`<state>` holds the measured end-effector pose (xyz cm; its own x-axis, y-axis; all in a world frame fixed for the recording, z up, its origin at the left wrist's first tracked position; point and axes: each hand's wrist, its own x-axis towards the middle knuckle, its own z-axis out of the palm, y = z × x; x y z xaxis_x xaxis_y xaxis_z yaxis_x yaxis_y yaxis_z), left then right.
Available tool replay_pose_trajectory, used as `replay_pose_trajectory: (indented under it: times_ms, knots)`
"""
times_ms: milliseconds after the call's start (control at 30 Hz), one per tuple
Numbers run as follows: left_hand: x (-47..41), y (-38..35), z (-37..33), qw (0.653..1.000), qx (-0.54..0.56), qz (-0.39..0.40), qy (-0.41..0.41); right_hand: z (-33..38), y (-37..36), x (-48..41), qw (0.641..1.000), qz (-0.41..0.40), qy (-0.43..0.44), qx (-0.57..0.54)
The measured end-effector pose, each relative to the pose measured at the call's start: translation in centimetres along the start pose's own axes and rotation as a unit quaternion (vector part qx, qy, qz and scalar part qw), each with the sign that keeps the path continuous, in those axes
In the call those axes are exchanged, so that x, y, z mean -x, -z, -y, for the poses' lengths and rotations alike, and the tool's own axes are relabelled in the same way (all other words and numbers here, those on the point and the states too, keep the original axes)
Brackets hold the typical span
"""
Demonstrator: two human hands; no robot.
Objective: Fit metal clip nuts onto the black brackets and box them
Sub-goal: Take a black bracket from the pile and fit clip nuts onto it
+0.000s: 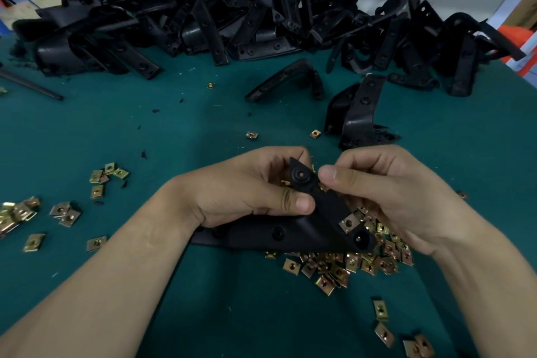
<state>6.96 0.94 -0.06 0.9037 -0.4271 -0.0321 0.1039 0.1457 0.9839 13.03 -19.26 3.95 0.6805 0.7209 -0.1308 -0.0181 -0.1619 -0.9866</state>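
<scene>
**A:** Where is the bracket?

**B:** In both hands, just above the worktop [174, 131]; the bracket [290, 232] is black and angled; its long arm runs left under the left wrist; its short arm rises to a pointed tip between the thumbs.

**A:** How does the left hand hold it?

**B:** The left hand [247, 192] grips it near the bend; the thumb presses flat on the top face; the fingers curl round behind the tip.

**A:** And the right?

**B:** The right hand [386, 192] is curled in; thumb and forefinger pinch at the edge of the tip; a glint of brass shows there, but I cannot tell whether anything sits between the fingers.

**A:** Anything fitted already?

**B:** One nut [348, 223]; it is clipped on the edge of the short arm, just above the hole at the lower corner.

**A:** The others?

**B:** A heap [348, 266] lies on the worktop right under the bracket and the right palm; loose nuts [17, 212] are scattered at the left edge; a few lie at the near right; two lie apart beyond the hands.

**A:** And the remaining black parts?

**B:** A big pile [203, 17] lies along the far edge, against a grey wall; a curved piece [287, 78] lies alone in front of it; a leaning pair [360, 113] stands just beyond the right hand.
</scene>
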Motion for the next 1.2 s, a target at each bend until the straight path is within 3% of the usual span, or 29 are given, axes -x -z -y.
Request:
replay_pose_trajectory:
  times_ms: [167,333,467,633,767,833,1067,1200]
  knots:
    - [-0.1,-0.1,0.2,1.0,-0.007,-0.001,-0.002,-0.2,-0.3,-0.1,0.999,0.018,-0.031,-0.014]
    - [-0.1,0.2,0.3,1.0,0.007,-0.012,0.0,-0.6,-0.2,0.0,0.997,-0.02,0.014,0.073]
    - [-0.3,0.5,0.4,0.997,0.057,-0.042,-0.02,-0.7,0.5,0.0,0.998,-0.051,0.009,0.047]
    - [-0.7,0.7,0.2,0.988,0.076,-0.107,-0.078,-0.5,1.3,0.1,0.99,-0.038,0.098,0.093]
    - [-0.8,0.4,-0.1,0.979,0.086,-0.151,-0.109,-0.8,0.3,-0.2,0.958,-0.164,0.161,0.172]
    - [-0.6,0.4,-0.5,0.976,0.09,-0.16,-0.116,-0.7,-0.3,-0.3,0.949,-0.183,0.194,0.166]
    - [1.8,0.8,-2.1,0.99,0.115,-0.07,-0.035,2.5,0.5,1.8,0.912,-0.293,0.244,0.153]
    - [0.3,-2.2,-2.6,0.979,0.124,-0.162,-0.024,2.9,1.6,5.6,0.883,-0.365,0.228,0.189]
